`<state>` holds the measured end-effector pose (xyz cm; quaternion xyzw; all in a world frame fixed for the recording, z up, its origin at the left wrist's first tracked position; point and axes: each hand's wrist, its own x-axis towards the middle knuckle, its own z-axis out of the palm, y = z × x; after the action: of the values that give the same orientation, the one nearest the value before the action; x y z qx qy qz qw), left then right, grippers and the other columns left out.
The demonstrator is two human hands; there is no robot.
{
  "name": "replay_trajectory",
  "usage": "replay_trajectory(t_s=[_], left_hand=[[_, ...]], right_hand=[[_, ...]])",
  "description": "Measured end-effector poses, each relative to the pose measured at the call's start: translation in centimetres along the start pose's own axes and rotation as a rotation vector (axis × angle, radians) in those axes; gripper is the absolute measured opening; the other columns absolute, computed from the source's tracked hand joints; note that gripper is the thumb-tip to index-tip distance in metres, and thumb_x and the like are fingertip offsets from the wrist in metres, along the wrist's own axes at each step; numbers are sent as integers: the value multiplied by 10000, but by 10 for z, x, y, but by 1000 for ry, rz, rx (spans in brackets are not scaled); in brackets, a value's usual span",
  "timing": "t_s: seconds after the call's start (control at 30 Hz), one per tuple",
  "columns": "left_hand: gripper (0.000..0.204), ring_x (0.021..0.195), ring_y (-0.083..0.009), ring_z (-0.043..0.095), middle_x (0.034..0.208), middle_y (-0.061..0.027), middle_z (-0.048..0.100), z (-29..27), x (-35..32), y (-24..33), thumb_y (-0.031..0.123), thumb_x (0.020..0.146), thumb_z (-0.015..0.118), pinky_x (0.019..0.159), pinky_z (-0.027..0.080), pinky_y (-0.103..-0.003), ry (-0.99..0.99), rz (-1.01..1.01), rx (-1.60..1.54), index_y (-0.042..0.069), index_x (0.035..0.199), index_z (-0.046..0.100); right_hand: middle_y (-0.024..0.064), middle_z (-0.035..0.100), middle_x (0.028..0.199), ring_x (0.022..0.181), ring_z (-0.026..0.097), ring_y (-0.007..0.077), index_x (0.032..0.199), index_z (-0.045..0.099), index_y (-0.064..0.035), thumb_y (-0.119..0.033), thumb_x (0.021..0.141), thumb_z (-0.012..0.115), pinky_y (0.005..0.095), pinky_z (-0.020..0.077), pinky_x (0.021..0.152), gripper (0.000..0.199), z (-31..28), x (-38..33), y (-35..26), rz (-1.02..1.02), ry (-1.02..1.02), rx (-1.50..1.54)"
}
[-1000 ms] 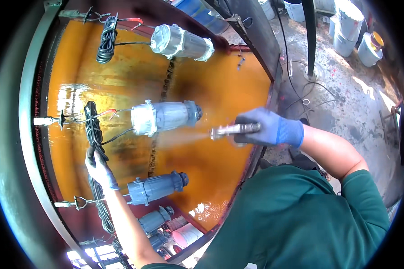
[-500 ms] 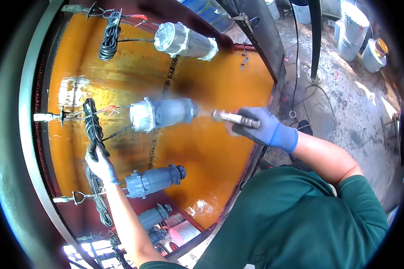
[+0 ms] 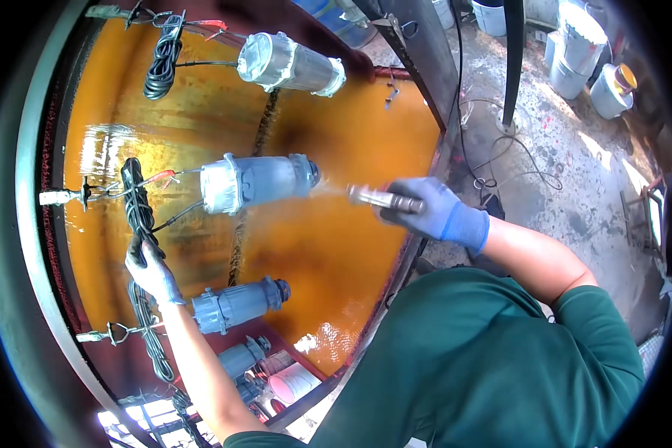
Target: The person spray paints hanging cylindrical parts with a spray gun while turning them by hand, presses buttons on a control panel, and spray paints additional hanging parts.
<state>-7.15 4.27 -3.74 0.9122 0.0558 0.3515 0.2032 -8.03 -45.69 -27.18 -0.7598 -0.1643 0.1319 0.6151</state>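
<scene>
Facing a broad, wet-looking orange panel [image 3: 328,246], glossy in patches and crossed by a dark, rough seam [image 3: 248,201]. Taking in, at the right, a stained grey floor [image 3: 575,198], with a thin dark hose lying across it and pale buckets [image 3: 579,48] set near the upper corner. Seeing, at the left, a curved pale-green bar [image 3: 24,172] along the panel's edge. Leaning in from the lower edge in a short-sleeved green shirt [image 3: 485,351].

Working at the middle cylindrical unit [image 3: 265,181], hung lengthwise in front of the orange panel, silvery-white at the left end and grey-blue at the right. Placed between a silvery upper unit [image 3: 291,66] and a blue-grey lower unit [image 3: 239,305], touching neither. Showing another blue-grey unit [image 3: 240,360] farther down, near a pink bucket [image 3: 294,383].

Gripping a bundle of black cable [image 3: 136,198] in the gloved left hand [image 3: 151,270], closed around its lower part, left of the middle unit. Grasping a metal spray gun [image 3: 384,200] in the gloved right hand [image 3: 429,209], wrapped firmly around its body; unable to tell how far the trigger is drawn. Pointing it leftward at the middle unit's right end, near but apart, and throwing a pale mist [image 3: 330,188] across the gap. Spotting, just right of the cable bundle, a small red piece [image 3: 159,177] on a thin wire.
</scene>
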Motion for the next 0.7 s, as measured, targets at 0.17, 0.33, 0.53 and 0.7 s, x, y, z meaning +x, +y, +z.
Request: replay_trajectory(t_s=[0.17, 0.33, 0.53, 0.7], left_hand=[[233, 745, -94, 576, 952, -61, 700, 2, 3, -10, 117, 1075, 616, 669, 483, -250, -3, -23, -32, -12, 1265, 656], [203, 699, -82, 562, 951, -63, 720, 1, 9, -11, 111, 1068, 622, 624, 451, -236, -21, -67, -80, 11, 1239, 667], [153, 633, -105, 573, 932, -118, 726, -11, 18, -21, 55, 1047, 613, 571, 467, -249, -82, -135, -155, 8, 1191, 636], [113, 606, -100, 557, 935, -116, 734, -14, 27, -35, 28, 1034, 597, 554, 457, -251, -58, -138, -135, 21, 1141, 634]], right_hand=[[183, 727, 891, 875, 739, 376, 1037, 688, -81, -347, 922, 797, 457, 581, 784, 309, -11, -5, -2, -19, -235, -41], [181, 733, 888, 855, 749, 356, 1036, 698, -100, -335, 926, 785, 449, 582, 768, 274, -8, 2, 14, 68, -9, 52], [162, 741, 858, 817, 747, 351, 1002, 717, -95, -363, 931, 768, 434, 581, 749, 282, -7, 5, 27, -7, -201, 13], [128, 749, 827, 795, 755, 260, 1010, 729, -94, -324, 949, 748, 400, 582, 766, 238, -3, 17, 38, 149, 30, 98]])
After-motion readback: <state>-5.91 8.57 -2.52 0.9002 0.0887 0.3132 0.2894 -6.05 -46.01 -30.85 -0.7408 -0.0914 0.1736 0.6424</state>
